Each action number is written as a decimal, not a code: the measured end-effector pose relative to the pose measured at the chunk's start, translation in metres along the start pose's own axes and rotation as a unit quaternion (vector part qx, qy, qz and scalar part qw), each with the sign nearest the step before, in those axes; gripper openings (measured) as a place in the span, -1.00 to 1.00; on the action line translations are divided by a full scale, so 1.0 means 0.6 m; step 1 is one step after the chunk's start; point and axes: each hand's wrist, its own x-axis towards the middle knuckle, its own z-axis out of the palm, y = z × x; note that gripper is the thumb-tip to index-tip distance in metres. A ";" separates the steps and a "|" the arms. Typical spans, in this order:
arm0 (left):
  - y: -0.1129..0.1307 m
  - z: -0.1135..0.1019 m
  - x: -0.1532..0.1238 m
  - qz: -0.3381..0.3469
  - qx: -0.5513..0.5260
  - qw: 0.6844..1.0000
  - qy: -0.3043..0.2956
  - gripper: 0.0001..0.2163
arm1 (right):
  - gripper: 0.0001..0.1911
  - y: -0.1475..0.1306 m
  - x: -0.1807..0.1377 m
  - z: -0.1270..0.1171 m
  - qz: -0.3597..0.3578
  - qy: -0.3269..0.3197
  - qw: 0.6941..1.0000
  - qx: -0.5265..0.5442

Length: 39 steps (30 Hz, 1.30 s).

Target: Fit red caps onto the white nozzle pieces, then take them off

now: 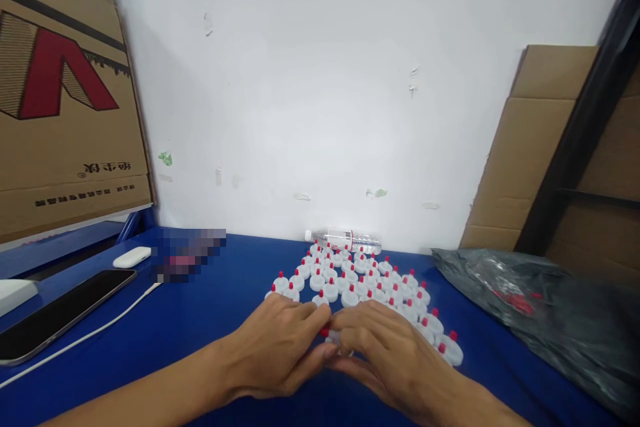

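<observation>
Both of my hands meet low in the middle of the blue table (220, 307). My left hand (280, 347) and my right hand (385, 353) have their fingers curled together around a small white cap with a red tip (327, 335), of which only a sliver shows between the fingertips. Just beyond the hands, several white caps with red tips (360, 277) stand in rows on the table, reaching back toward the wall. More of these caps lie to the right of my right hand (447, 347).
A clear plastic bottle (345, 239) lies on its side at the wall. A dark plastic bag (540, 307) lies right. A phone (60, 313), white cable (100, 330) and white case (131, 256) lie left. Cardboard boxes (60, 100) stand on both sides.
</observation>
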 end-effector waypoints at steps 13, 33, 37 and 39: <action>0.014 -0.011 0.006 -0.032 -0.157 0.985 0.063 -0.60 | -0.76 -0.003 0.016 -0.009 -0.048 0.029 0.992 -0.114; 0.031 0.008 0.009 -0.165 -0.382 0.907 0.065 -0.55 | -0.74 -0.026 0.026 -0.012 -0.061 0.071 0.976 -0.195; 0.005 0.011 0.004 0.062 -0.143 0.977 0.145 -0.70 | -0.74 -0.027 0.021 -0.010 -0.039 0.082 0.985 -0.149; -0.002 0.008 0.001 0.087 -0.076 0.982 0.151 -0.74 | -0.80 -0.027 0.016 -0.006 -0.022 0.072 0.991 -0.114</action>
